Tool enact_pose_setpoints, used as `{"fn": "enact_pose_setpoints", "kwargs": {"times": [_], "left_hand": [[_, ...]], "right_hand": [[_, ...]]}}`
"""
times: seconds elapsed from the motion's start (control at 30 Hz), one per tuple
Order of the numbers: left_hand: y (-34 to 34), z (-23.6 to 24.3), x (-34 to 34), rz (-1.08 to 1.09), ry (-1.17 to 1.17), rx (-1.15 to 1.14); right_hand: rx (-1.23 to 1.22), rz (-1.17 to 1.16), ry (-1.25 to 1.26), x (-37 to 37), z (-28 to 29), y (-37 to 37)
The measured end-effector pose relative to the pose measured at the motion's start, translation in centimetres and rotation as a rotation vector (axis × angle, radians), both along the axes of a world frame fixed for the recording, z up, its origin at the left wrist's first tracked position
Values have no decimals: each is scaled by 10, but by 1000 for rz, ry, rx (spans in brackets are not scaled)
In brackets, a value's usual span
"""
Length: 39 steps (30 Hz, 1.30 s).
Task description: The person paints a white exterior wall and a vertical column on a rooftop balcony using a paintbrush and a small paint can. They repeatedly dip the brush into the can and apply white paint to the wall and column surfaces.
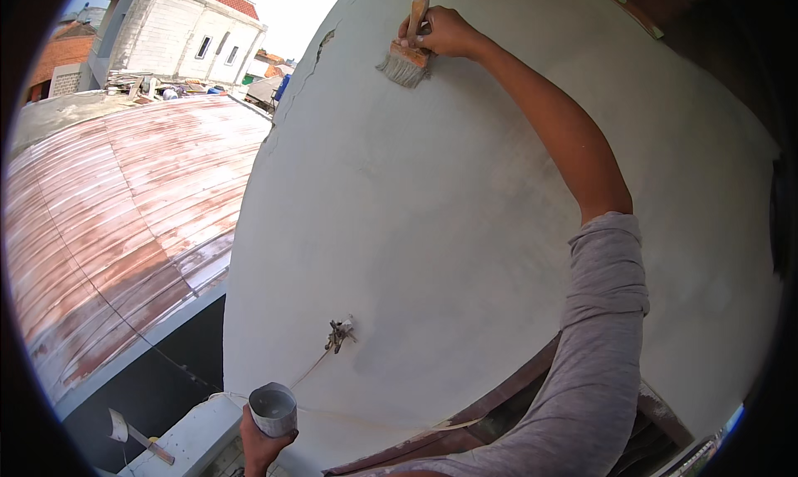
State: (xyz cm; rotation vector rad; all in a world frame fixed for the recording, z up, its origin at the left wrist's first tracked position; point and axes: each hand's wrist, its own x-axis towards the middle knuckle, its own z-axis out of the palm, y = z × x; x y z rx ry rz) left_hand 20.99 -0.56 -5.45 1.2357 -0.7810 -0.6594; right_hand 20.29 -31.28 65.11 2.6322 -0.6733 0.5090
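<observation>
My right hand (449, 33) is raised high on a pale wall (399, 228), fingers closed round the handle of a wide paintbrush (407, 60). Its handle is wooden with a red tip, and the grey, paint-coated bristles point down against or very close to the wall. Low on the left, my left hand (261, 444) grips a grey cup-shaped can (273, 409) from below. Greyish liquid shows inside the can. Darker, damp-looking patches spread over the wall below the brush.
A dark knotted bundle (339, 336) sticks out of the wall, with a cord running from it. Cracks (322, 46) mark the wall's left edge. Beyond lies a rusty corrugated roof (141, 203). A brown wooden frame (515, 386) sits below my right arm. A ledge (187, 435) is at lower left.
</observation>
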Motion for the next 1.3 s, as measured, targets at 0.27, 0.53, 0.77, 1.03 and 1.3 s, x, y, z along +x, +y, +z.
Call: {"fn": "enact_pose_setpoints", "kwargs": {"times": [0.27,0.53,0.77,1.03,1.3], "left_hand": [[17,-6,7,98,-139,227],[2,1,6,27,-9,-1],[-2,-12,1,-6,-11,-22],[7,-15,9,-38,-78,71],[12,-14,18,-55,-216,55]], "right_hand": [[-1090,-218,-222,-30,101,22],[-119,201,521,33,-146,37],[-121,11,-151,20,33,-23],[-1175,-111,-135,-3,99,-24],[-123,143,406,42,-117,27]]}}
